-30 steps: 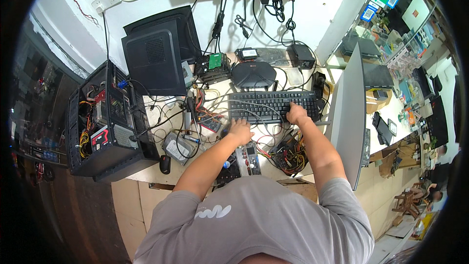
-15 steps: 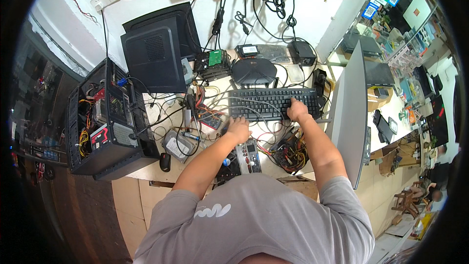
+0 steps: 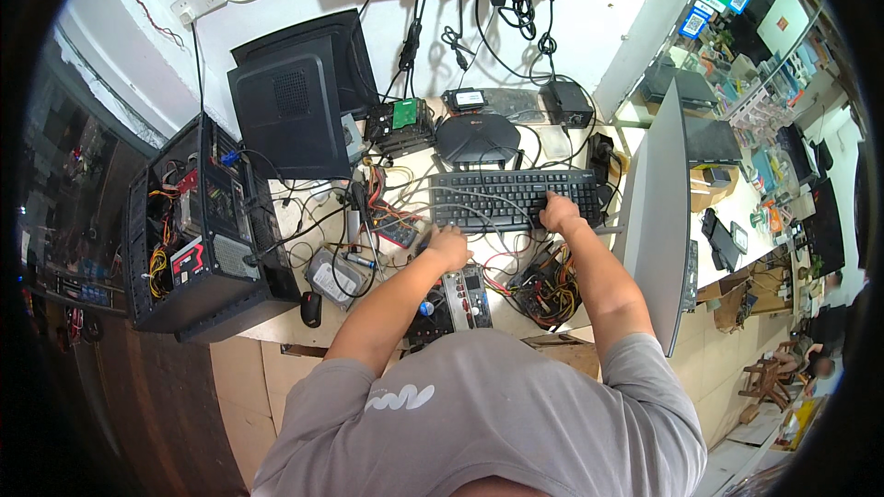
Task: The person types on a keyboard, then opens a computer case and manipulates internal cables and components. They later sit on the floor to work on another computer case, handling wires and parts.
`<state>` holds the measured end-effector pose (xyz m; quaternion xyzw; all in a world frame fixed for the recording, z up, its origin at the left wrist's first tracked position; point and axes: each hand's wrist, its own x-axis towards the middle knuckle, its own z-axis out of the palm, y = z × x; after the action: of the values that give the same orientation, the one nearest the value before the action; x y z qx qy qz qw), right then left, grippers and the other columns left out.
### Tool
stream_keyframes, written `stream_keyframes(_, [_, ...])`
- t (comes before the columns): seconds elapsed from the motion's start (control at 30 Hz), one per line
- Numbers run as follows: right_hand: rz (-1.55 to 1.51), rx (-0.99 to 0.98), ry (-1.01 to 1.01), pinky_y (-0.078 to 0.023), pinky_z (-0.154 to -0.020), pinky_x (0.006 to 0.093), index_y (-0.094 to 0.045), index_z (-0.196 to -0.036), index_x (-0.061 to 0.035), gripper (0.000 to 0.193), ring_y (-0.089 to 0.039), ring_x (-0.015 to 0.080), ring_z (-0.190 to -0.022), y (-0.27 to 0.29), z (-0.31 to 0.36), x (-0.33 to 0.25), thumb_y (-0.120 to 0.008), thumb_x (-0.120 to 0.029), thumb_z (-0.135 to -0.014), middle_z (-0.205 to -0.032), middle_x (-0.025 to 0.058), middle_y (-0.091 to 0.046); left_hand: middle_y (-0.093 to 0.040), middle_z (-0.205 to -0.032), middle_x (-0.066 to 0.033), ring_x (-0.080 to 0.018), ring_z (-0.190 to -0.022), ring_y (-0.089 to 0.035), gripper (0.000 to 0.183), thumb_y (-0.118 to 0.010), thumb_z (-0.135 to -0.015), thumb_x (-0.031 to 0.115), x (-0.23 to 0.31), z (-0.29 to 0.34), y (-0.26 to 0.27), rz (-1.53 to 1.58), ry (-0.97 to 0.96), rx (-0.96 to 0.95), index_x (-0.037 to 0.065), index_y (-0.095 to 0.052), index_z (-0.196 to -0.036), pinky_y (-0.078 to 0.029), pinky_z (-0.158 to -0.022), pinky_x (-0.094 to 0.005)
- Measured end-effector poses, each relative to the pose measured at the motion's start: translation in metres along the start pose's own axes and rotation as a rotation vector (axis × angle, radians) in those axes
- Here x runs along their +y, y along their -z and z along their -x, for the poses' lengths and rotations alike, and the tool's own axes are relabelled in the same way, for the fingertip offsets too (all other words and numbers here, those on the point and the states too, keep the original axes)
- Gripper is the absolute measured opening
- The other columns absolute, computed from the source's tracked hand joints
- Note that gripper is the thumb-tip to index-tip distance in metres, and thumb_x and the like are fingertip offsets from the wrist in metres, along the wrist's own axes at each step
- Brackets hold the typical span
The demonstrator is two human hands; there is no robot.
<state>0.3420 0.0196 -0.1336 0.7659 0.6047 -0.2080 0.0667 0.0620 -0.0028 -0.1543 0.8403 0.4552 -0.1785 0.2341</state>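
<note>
A black keyboard (image 3: 497,199) lies across the middle of the desk, with loose grey cables running over it. My left hand (image 3: 448,247) rests at its lower left corner, fingers loosely spread and partly hidden by the back of the hand; nothing is seen in it. At the keyboard's right part, my right hand (image 3: 560,213) has its index finger stretched onto the keys and the other fingers curled under. It holds nothing visible. Below my hands are a circuit board with metal ports (image 3: 467,298) and a bundle of coloured wires (image 3: 550,290).
An opened computer case (image 3: 207,230) stands at the left. Beside it are a black mouse (image 3: 311,309) and a hard drive (image 3: 333,276). Behind the keyboard sits a black router (image 3: 477,140). A monitor (image 3: 656,212) seen edge-on bounds the right side. Cables tangle across the desk.
Both hands stay at nearly the same spots on the keyboard. My left hand has shifted very slightly nearer to me; the view has moved a little.
</note>
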Motion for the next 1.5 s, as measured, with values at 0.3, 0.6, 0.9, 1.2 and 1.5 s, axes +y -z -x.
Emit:
stream_keyframes(0.3, [-0.031, 0.03, -0.016, -0.043, -0.098, 0.0431, -0.052, -0.125, -0.0027, 0.046, -0.057, 0.0353, -0.113, 0.005, 0.006, -0.003, -0.055, -0.022, -0.083, -0.118, 0.0204, -0.062, -0.043, -0.141, -0.0169, -0.0336, -0.135, -0.034, 0.052, -0.049, -0.092, 0.041, -0.001, -0.001, 0.0, -0.008, -0.004, -0.037, 0.002, -0.055, -0.127, -0.02, -0.111, -0.0576])
stream_keyframes(0.6, [-0.041, 0.034, -0.013, -0.043, -0.098, 0.0435, -0.053, -0.123, -0.0026, 0.044, -0.058, 0.0353, -0.112, 0.004, 0.007, -0.003, -0.055, -0.02, -0.083, -0.116, 0.0203, -0.063, -0.044, -0.141, -0.0159, -0.0326, -0.135, -0.034, 0.052, -0.05, -0.092, 0.04, 0.0, 0.0, 0.001, -0.008, 0.009, -0.04, 0.003, -0.055, -0.127, -0.019, -0.111, -0.0572])
stream_keyframes(0.9, [-0.031, 0.029, -0.008, -0.044, -0.097, 0.0429, -0.051, -0.127, -0.003, 0.048, -0.058, 0.0355, -0.112, 0.003, 0.003, -0.003, -0.055, -0.021, -0.083, -0.118, 0.0208, -0.062, -0.044, -0.14, -0.0159, -0.0327, -0.135, -0.033, 0.052, -0.05, -0.092, 0.04, 0.0, 0.0, -0.001, -0.005, 0.006, -0.036, 0.003, -0.054, -0.127, -0.019, -0.112, -0.0572])
stream_keyframes(1.2, [-0.023, 0.0, -0.024, -0.042, -0.099, 0.0434, -0.05, -0.128, -0.003, 0.048, -0.056, 0.0356, -0.115, 0.001, 0.003, -0.002, -0.055, -0.022, -0.083, -0.122, 0.0209, -0.06, -0.045, -0.138, -0.0163, -0.033, -0.134, -0.034, 0.05, -0.052, -0.091, 0.038, -0.002, -0.001, -0.004, 0.001, 0.0, -0.003, 0.003, -0.055, -0.126, -0.019, -0.112, -0.0571])
stream_keyframes(1.5, [-0.036, -0.015, -0.039, -0.041, -0.101, 0.0421, -0.051, -0.126, -0.0034, 0.048, -0.054, 0.0355, -0.116, 0.006, 0.007, -0.006, -0.058, -0.024, -0.083, -0.122, 0.0209, -0.06, -0.045, -0.139, -0.016, -0.0333, -0.134, -0.034, 0.05, -0.052, -0.091, 0.038, -0.001, 0.001, -0.002, 0.0, 0.004, -0.005, 0.002, -0.055, -0.126, -0.019, -0.111, -0.0573])
